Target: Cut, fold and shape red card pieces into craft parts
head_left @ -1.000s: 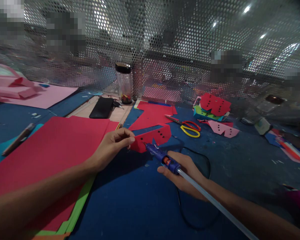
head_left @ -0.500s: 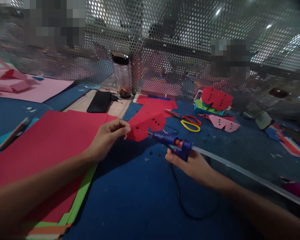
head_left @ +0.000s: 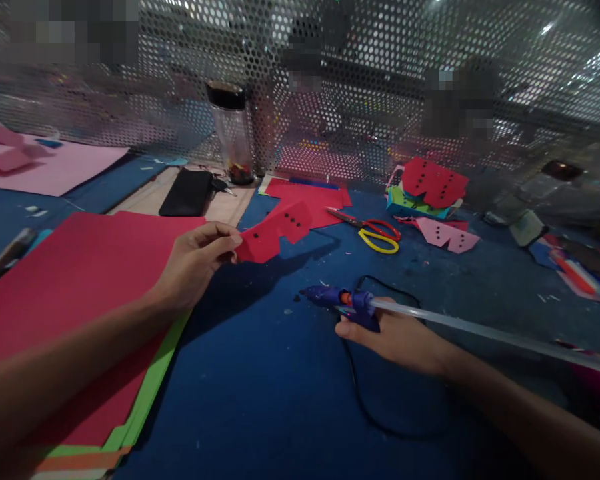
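Between thumb and fingers, my left hand (head_left: 197, 263) pinches a red paper cutout (head_left: 265, 241) by its left end. The cutout has a notch in its lower edge and several black dots, and it is held up above the blue table (head_left: 260, 373). Lower and to the right, my right hand (head_left: 395, 333) is wrapped round the handle of a blue glue gun (head_left: 350, 307). Its nozzle points left, apart from the cutout, low over the table. A long clear glue stick (head_left: 460, 323) sticks out of its back, and a black cord (head_left: 357, 393) loops below.
Red and green paper sheets (head_left: 105, 287) lie stacked at left. Behind are a black phone (head_left: 186, 192), a lidded bottle (head_left: 233, 137) and scissors (head_left: 380, 233). More dotted cutouts (head_left: 434, 181) sit at back right. A perforated metal screen (head_left: 360, 87) stands along the back.
The glue gun has moved down and away from the red cutout; its nozzle was close to the cutout's lower edge before. My left hand still holds the cutout, now slightly further left.
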A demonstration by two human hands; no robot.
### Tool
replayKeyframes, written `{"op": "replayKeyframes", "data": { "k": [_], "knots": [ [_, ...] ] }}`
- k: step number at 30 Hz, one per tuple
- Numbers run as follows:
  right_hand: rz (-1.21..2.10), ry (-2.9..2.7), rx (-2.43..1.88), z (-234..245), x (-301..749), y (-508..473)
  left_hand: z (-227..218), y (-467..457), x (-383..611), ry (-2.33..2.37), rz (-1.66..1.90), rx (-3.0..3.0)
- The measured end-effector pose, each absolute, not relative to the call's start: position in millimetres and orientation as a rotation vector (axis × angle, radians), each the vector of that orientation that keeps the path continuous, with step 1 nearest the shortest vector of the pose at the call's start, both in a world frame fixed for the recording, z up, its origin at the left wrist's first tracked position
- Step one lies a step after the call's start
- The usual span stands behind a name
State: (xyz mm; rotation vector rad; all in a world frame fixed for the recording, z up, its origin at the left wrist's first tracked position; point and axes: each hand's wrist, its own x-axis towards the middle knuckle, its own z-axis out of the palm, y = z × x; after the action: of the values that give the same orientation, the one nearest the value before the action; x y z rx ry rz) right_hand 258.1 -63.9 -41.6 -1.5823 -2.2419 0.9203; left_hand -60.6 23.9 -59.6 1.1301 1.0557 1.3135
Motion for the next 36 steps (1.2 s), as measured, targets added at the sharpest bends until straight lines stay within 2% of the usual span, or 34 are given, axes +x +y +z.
{"op": "replayKeyframes", "data": {
  "k": [10,24,36],
  "knots": [
    [0.895,-2.240,-1.525,-41,254,-65,-61,23,-61,1.045,1.302,1.150],
    [0.966,-2.272,-1.747,-30,250,-65,-62,24,-60,1.074,1.308,1.154],
    [0.975,-2.135,-1.509,-42,256,-64,-61,20,-58,1.065,1.243,1.243]
  ]
}}
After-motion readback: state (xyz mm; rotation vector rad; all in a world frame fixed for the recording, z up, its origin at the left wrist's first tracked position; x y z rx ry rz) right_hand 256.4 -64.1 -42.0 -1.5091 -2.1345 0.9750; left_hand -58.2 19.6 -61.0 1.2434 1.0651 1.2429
